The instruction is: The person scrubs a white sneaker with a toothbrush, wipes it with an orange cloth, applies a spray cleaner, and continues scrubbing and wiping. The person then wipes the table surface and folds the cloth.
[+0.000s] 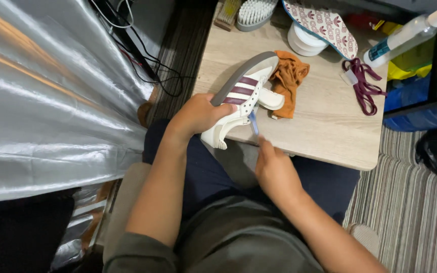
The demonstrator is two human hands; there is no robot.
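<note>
Centre frame, table (330, 131) edge | L hand (198, 115) grips sneaker (241, 98) | R hand (274, 169) pinches blue brush (253, 123) | risk: shoe overhangs, loose grip drops it

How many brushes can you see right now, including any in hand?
3. A white-bristled scrub brush and a wooden-backed brush lie at the table's far edge; a small blue brush is in the right hand, against the white shoe. Others may sit out of frame.

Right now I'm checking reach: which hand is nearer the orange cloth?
The left. The left hand grips the white shoe, which lies against the orange cloth. The right hand sits lower, off the table edge, holding a small blue tool.
</note>
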